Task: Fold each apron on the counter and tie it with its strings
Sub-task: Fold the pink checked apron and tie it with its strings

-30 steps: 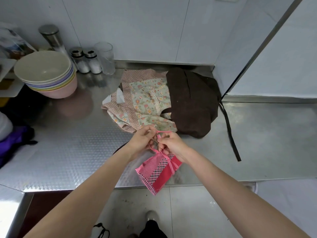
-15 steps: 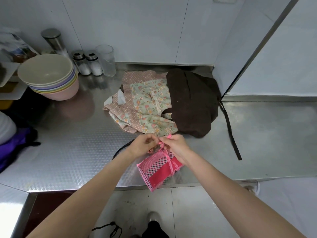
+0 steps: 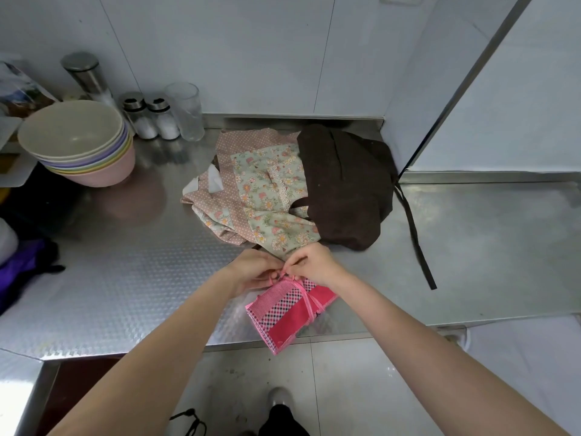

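A folded pink apron (image 3: pixel 287 313) with a checked band lies at the front edge of the steel counter (image 3: pixel 125 278), one corner hanging over the edge. A pink string wraps around it. My left hand (image 3: pixel 254 269) and my right hand (image 3: pixel 314 264) meet at its far end, both pinching the pink strings. Behind them lies a floral and dotted apron (image 3: pixel 261 190), crumpled and unfolded. A dark brown apron (image 3: pixel 342 184) is heaped to its right, with one brown strap (image 3: pixel 415 234) trailing across the counter.
A stack of pastel bowls (image 3: pixel 78 143) stands at the back left. Two shakers (image 3: pixel 147 116), a glass (image 3: pixel 185 110) and a steel canister (image 3: pixel 85 73) line the back wall. Purple cloth (image 3: pixel 19 269) lies at the far left. A white cabinet (image 3: pixel 503 89) rises at the right.
The pink bundle has come down from being held up off the edge to resting on the counter. Both hands stayed on the strings and drew them tighter at the bundle's top.
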Motion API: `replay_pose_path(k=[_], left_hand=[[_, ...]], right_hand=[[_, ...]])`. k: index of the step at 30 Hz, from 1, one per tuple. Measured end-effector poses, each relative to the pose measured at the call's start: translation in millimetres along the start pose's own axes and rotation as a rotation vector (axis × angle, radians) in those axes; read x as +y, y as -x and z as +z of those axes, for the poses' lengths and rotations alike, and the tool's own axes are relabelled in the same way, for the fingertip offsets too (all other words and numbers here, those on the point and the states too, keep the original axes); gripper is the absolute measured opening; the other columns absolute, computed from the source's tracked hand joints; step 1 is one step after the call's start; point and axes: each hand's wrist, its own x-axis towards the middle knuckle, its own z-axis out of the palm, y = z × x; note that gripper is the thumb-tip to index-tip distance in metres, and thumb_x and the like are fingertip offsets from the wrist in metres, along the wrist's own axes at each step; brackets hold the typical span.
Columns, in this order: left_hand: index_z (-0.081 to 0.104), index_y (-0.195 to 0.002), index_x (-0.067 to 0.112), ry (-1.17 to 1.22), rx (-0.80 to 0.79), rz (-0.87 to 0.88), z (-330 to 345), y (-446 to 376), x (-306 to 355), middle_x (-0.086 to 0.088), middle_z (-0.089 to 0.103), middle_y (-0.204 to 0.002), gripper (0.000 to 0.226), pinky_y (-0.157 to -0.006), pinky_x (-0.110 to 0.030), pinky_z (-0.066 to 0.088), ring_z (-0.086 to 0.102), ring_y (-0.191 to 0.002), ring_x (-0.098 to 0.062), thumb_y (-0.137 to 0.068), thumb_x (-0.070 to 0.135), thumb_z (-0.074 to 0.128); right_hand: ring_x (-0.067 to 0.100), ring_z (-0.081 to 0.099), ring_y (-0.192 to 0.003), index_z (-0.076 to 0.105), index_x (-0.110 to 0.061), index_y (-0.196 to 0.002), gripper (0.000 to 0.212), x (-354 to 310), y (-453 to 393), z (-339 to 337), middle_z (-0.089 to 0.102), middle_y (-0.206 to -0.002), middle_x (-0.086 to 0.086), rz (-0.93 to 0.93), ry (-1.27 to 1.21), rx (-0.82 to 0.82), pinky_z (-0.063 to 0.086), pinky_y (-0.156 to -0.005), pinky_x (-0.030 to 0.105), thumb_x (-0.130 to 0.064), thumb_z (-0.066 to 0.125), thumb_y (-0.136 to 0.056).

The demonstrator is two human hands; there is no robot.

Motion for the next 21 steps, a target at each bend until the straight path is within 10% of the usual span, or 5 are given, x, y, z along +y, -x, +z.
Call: replay_pose_path(k=[4, 10, 21], left_hand=[[0.065, -0.081, 0.008, 0.115, 0.037, -0.011, 3.0, 0.0, 4.6, -0.002, 0.062, -0.06, 0.015, -0.052, -0.018, 0.052, 0.059, -0.053, -0.01, -0.09, 0.019, 0.06], [0.064, -0.074, 0.006, 0.165, 0.025, -0.085, 8.0, 0.7, 4.4, -0.004, 0.064, -0.053, 0.02, -0.048, -0.018, 0.053, 0.06, -0.044, -0.007, -0.09, 0.018, 0.061], [0.064, -0.077, 0.008, 0.191, 0.102, -0.011, 9.2, 0.8, 2.9, -0.001, 0.064, -0.048, 0.007, -0.041, -0.016, 0.05, 0.059, -0.04, -0.004, -0.084, 0.007, 0.065]], right_hand=[[0.018, 0.065, -0.09, 0.072, -0.003, -0.098, 0.015, -6.5, -1.3, 8.3, 0.071, -0.098, 0.01, -0.026, 0.157, 0.206, 0.047, -0.078, 0.016, -0.004, 0.063, -0.086], [0.013, 0.062, -0.072, 0.054, -0.009, -0.095, 0.013, -6.4, 3.0, 15.6, 0.06, -0.076, -0.002, -0.087, 0.163, 0.333, 0.05, -0.069, 0.023, -0.003, 0.062, -0.086], [0.024, 0.067, -0.082, 0.073, -0.002, -0.087, 0.011, -3.8, 3.1, 2.6, 0.072, -0.087, 0.013, -0.061, 0.286, 0.191, 0.053, -0.077, 0.028, -0.01, 0.066, -0.085]])
